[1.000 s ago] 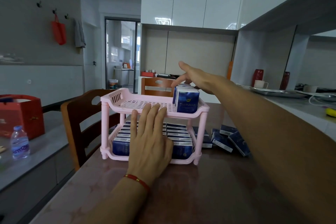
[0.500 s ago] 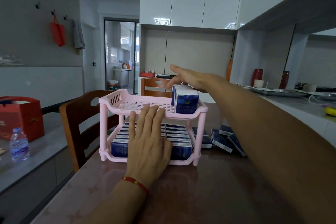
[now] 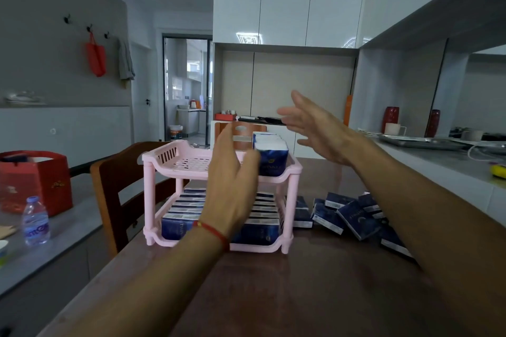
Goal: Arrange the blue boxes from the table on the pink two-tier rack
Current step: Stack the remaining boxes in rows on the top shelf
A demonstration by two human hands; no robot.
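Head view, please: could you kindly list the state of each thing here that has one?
Pink plastic two-tier rack: upright; lower tier packed, upper tier mostly bare.
Blue boxes on the upper tier: standing at its right end.
Loose blue boxes: tumbled on the brown table.
Left hand: open, raised before the rack.
Right hand: open, empty.
Clear water bottle: upright, capped.

My left hand [image 3: 230, 186] is motion-blurred and covers the middle of the pink rack [image 3: 175, 161], so I can't tell if its fingers touch the upright blue boxes [image 3: 273, 156] just past the fingertips. The lower-tier boxes [image 3: 178, 223] behind my palm are hidden. My right hand [image 3: 320, 131] is blurred too. My right forearm covers part of the loose boxes on the table [image 3: 353, 216]. Box print is too small to read.
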